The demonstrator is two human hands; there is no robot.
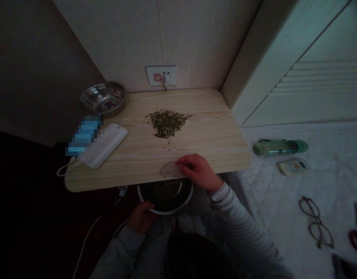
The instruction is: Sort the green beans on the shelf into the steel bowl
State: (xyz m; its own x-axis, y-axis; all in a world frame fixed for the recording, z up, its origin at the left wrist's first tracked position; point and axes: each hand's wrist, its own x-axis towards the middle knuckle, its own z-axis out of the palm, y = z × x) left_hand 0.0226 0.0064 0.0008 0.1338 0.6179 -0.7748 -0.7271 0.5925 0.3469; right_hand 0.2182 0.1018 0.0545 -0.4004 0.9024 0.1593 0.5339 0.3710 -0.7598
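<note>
My right hand (pixel 198 170) is closed on a thin, pale, see-through scraper (pixel 169 169) with a curved edge, resting at the front edge of the wooden table (pixel 213 143). Below that edge, my left hand (pixel 142 215) grips the rim of a round bowl (pixel 165 212), dark inside with a white rim. Small greenish grains lie in the bowl's bottom. A loose heap of small green-brown beans (pixel 168 123) is spread on the tabletop, with a few strays between it and the scraper.
A steel bowl (pixel 104 99) stands at the table's back left, before a white power strip (pixel 104 146) and a blurred-out screen (pixel 84 135). A wall socket (pixel 161 75) is behind. On the white bedding at right lie a green bottle (pixel 280 147), a small pack (pixel 293 167) and glasses (pixel 316 221).
</note>
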